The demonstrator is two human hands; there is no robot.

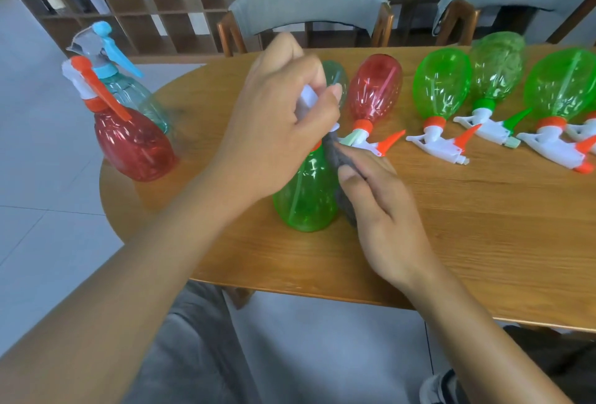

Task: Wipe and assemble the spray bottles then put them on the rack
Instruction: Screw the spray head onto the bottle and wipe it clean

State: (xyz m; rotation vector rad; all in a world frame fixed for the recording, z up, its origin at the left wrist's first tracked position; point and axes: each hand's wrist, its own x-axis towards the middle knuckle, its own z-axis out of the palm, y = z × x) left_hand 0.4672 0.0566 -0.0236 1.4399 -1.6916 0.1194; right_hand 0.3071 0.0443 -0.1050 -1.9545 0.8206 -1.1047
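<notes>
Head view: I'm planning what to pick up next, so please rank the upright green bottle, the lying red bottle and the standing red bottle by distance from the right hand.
1. Upright green bottle, just left of the right hand.
2. Lying red bottle, behind it.
3. Standing red bottle, far left.

Translucent green bottle at centre, grey cloth against it, translucent red bottle with orange trigger at 9 o'clock, pale teal bottle with blue trigger behind, wood-grain brown table, green bottles with white-and-orange spray heads at 2 o'clock.

spray head mostly hidden by left hand, rightmost bottle cropped
</notes>
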